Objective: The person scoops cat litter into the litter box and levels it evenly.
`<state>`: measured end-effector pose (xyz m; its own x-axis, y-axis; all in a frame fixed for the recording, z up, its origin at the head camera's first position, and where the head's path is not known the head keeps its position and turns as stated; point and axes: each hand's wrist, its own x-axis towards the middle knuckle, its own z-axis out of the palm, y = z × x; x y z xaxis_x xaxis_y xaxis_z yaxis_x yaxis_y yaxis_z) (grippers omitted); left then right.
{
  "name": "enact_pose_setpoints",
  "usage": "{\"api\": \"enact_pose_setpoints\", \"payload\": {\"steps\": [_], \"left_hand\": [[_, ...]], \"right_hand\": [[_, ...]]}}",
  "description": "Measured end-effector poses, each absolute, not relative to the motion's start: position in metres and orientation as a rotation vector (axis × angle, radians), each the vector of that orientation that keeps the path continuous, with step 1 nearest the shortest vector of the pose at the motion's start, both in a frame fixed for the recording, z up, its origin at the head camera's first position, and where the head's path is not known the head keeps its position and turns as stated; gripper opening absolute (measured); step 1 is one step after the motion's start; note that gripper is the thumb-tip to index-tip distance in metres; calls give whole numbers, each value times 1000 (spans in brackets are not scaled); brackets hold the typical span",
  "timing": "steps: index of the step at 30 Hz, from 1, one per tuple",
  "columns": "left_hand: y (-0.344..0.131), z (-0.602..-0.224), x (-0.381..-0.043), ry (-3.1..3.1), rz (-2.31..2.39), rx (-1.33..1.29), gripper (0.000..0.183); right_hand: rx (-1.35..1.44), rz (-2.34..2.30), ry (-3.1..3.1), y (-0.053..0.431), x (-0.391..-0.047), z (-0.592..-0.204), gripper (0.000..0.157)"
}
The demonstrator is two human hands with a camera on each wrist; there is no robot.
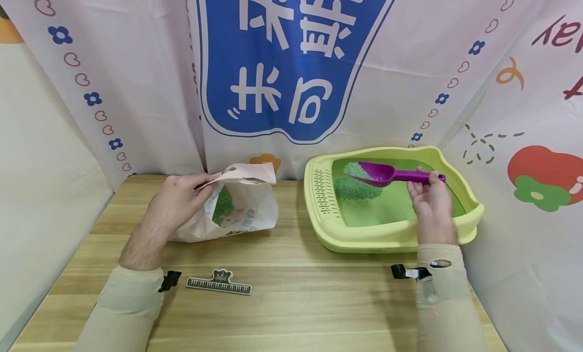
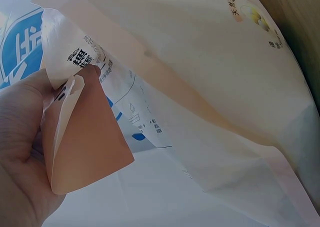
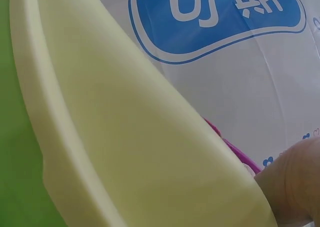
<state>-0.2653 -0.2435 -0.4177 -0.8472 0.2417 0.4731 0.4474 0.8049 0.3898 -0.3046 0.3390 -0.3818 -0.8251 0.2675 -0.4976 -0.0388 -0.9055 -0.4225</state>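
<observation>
My right hand (image 1: 431, 200) grips the handle of a purple scoop (image 1: 380, 173) over the green litter box (image 1: 364, 240). Green granules (image 1: 359, 170) lie in the scoop's bowl, and a heap of the same granules (image 1: 357, 189) covers the back left of the box floor. At the left, my left hand (image 1: 182, 197) pinches the folded top edge of a white paper bag (image 1: 261, 210). The bag lies on its side, mouth facing right, with green granules (image 1: 223, 205) inside. In the right wrist view the box wall (image 3: 135, 117) hides most of the scoop (image 3: 240, 154).
A piano-keyboard-patterned clip (image 1: 218, 283) lies on the wooden table (image 1: 291, 301) in front of the bag. Behind the table hangs a printed curtain (image 1: 387, 104), close to the back of the box. More printed cloth (image 1: 514, 250) borders the right side.
</observation>
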Motion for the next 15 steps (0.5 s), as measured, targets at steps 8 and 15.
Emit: {"api": "enact_pose_setpoints", "payload": {"steps": [8, 15], "left_hand": [[-243, -418, -266, -2585, -695, -520, 22], [-242, -418, -266, -2581, -696, -523, 22]], "right_hand": [[-864, 2772, -690, 350, -304, -381, 40], [-877, 2756, -758, 357, -306, -381, 52]]}}
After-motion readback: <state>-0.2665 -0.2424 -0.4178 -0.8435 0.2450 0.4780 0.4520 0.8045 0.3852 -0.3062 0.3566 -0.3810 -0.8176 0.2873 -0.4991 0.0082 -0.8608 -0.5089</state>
